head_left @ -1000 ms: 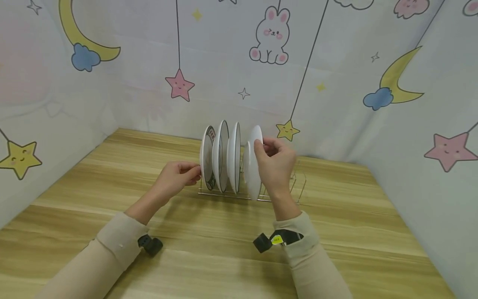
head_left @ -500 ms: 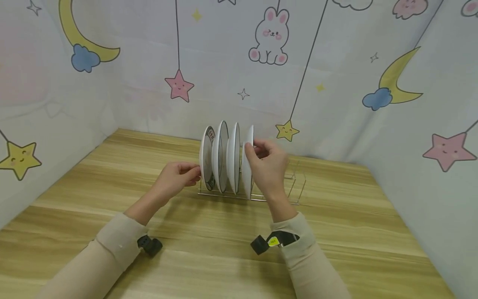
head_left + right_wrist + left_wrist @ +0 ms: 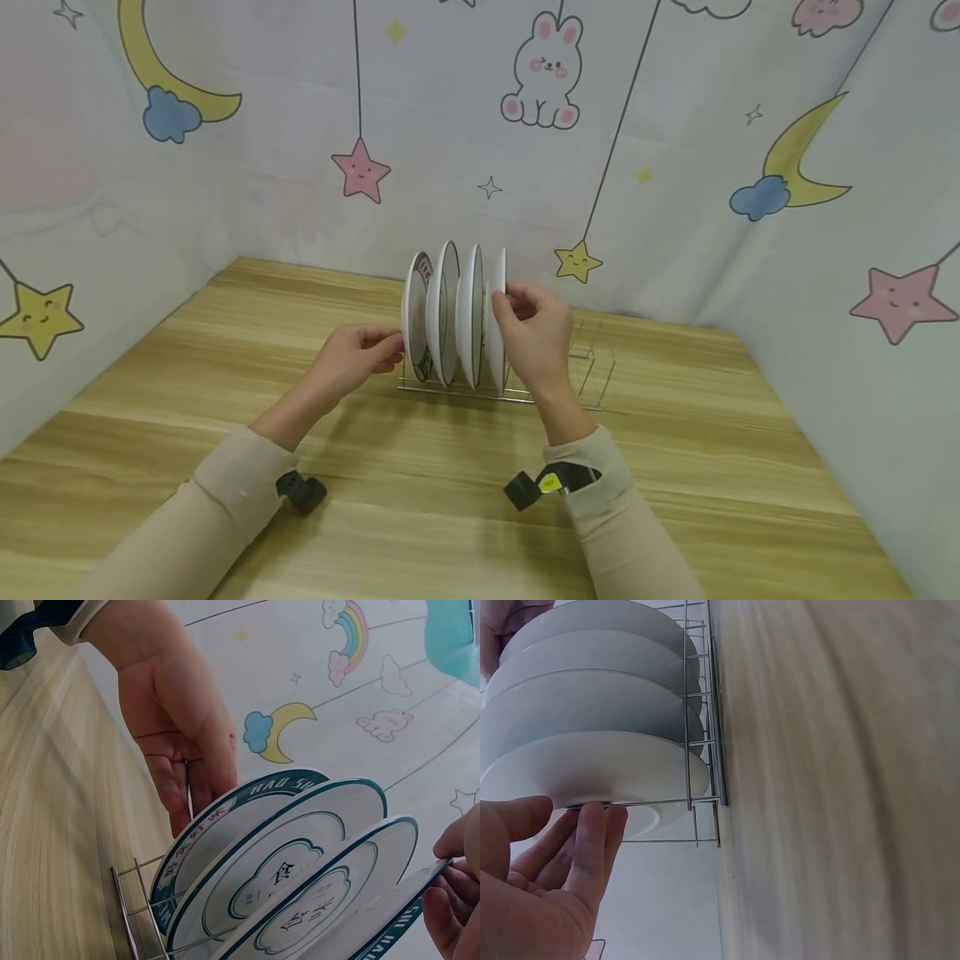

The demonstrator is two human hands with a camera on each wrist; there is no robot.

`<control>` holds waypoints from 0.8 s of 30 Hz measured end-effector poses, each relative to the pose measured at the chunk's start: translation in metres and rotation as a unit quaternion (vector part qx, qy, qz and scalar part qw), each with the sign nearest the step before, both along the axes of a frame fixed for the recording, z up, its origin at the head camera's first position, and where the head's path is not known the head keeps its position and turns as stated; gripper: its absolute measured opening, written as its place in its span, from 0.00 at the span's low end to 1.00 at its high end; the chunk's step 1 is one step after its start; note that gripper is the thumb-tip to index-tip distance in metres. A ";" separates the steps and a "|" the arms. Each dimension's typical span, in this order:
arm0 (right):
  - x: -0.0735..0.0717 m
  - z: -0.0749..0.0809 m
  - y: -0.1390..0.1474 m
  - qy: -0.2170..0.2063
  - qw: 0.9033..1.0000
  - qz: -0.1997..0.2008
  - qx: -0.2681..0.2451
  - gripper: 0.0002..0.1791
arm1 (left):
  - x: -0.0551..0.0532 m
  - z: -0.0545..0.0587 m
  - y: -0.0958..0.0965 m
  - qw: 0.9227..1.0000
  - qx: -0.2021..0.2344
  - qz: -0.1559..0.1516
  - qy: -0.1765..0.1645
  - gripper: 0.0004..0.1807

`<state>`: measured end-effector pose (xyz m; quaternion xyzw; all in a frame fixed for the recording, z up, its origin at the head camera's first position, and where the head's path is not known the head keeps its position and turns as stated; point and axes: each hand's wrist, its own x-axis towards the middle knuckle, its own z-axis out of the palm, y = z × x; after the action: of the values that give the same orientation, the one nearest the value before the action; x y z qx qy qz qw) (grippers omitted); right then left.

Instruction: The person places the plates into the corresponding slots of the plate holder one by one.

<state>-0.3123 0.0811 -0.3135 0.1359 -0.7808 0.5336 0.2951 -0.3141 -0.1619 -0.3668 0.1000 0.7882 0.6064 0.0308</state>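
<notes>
Several white plates stand on edge in a wire dish rack [image 3: 555,403] on the table. At the right of the row, my right hand [image 3: 536,342] pinches the rim of the rightmost plate [image 3: 496,350], thumb on one face and fingers on the other. That plate stands nearly upright, its lower edge down at the rack wires. The other three are a left plate [image 3: 415,317], a second plate [image 3: 442,317] and a third plate [image 3: 469,317]. My left hand [image 3: 352,354] holds the rack's left end wire with thumb and fingers, close beside the left plate. Green rims and lettering show in the right wrist view.
The wood-grain table [image 3: 390,508] spreads in front of the rack. Printed cloth walls [image 3: 450,100] rise behind it and on both sides. Bare rack slots [image 3: 585,358] lie right of my right hand. Wrist cameras [image 3: 302,492] hang below the sleeves.
My right hand has moved left with its plate, bringing it closer to the third plate and more upright in the rack. The left hand has stayed at the rack's end.
</notes>
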 end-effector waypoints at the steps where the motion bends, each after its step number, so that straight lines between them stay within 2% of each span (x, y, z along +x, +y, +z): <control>1: 0.000 0.000 0.000 -0.001 1.000 0.001 0.000 0.09 | 0.000 0.000 0.000 1.000 0.000 -0.002 0.002 0.20; 6: 0.001 0.001 0.004 -0.009 1.000 0.015 0.001 0.10 | 0.002 0.002 0.000 1.000 -0.002 -0.005 0.005 0.20; 12: 0.002 0.002 0.012 -0.041 0.999 0.028 -0.019 0.11 | 0.001 -0.001 0.001 1.000 -0.005 -0.004 -0.003 0.20; 17: 0.001 0.005 0.021 -0.048 0.998 0.024 -0.024 0.11 | -0.001 -0.002 0.001 1.000 -0.005 -0.003 0.000 0.20; 24: -0.001 0.005 0.042 -0.056 0.998 -0.001 -0.004 0.12 | 0.001 -0.001 -0.001 1.000 0.003 -0.003 0.004 0.20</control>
<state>-0.3132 0.1227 -0.3088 0.1040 -0.7939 0.5433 0.2524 -0.3135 -0.1631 -0.3681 0.1052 0.7865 0.6079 0.0294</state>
